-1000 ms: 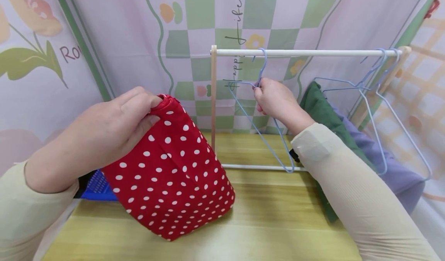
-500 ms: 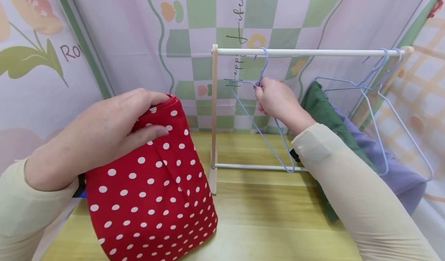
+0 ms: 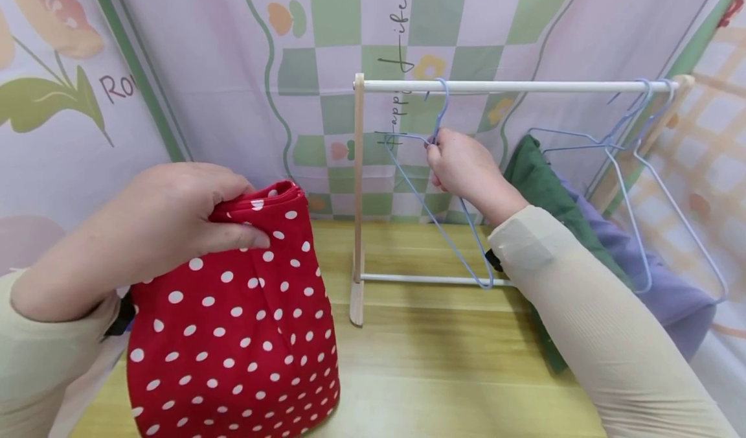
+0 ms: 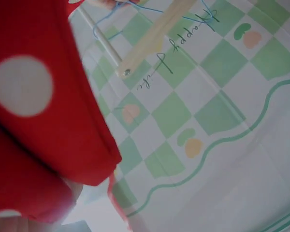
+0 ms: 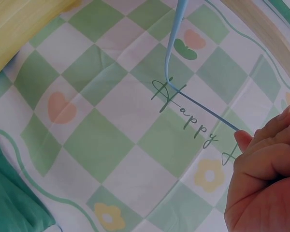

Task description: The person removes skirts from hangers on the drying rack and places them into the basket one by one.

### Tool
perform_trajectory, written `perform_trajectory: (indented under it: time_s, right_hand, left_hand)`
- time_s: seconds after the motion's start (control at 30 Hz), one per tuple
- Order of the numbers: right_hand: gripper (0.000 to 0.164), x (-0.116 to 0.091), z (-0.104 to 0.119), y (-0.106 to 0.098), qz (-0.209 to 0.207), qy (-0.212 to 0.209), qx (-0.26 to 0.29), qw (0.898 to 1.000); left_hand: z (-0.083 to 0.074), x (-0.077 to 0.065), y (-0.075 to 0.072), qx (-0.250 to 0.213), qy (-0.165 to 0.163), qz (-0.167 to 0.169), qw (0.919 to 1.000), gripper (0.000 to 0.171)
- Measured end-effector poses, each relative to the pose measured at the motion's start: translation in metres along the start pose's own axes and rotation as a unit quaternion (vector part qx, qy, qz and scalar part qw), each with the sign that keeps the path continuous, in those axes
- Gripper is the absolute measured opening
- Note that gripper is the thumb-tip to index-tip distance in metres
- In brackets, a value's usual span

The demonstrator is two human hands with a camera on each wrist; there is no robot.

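My left hand [image 3: 180,221] pinches the top edge of a folded red cloth with white polka dots [image 3: 245,334], thumb on the near side and fingers behind. The cloth hangs down over the left part of the table, and in the left wrist view its red folds [image 4: 34,96] fill the left side. At the rack, my right hand [image 3: 466,169] grips the neck of a light blue clothes hanger [image 3: 431,208], just below the hook. That hook sits over the white rail. The right wrist view shows curled fingers [image 5: 268,164] at the hanger's wire [image 5: 203,106].
A small clothes rack with a white rail [image 3: 524,87] and wooden posts stands on the wooden table [image 3: 419,386]. Two more blue hangers [image 3: 623,198] hang at its right end. Green cloth [image 3: 536,172] and purple cloth [image 3: 670,295] are there too. A printed curtain [image 3: 326,10] backs the table.
The polka-dot cloth has moved left and down toward me with my left hand, whose thumb now lies flatter across its front. My right hand and the hanger have stayed in place.
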State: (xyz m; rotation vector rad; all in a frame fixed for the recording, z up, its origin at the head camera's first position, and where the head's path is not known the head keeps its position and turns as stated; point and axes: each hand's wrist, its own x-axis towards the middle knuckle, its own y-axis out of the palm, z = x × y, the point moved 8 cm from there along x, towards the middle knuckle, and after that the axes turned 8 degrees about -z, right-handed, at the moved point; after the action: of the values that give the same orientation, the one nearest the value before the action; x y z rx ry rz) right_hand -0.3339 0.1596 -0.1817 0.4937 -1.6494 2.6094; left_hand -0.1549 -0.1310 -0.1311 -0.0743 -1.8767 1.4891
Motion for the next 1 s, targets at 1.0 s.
perform_trajectory:
  time_s: [1.0]
  right_hand:
    - [0.035, 0.000, 0.002, -0.001, -0.006, -0.004, 0.002, 1.000]
  left_hand:
    - [0.096, 0.028, -0.004, -0.117, -0.181, -0.041, 0.9756, 0.039]
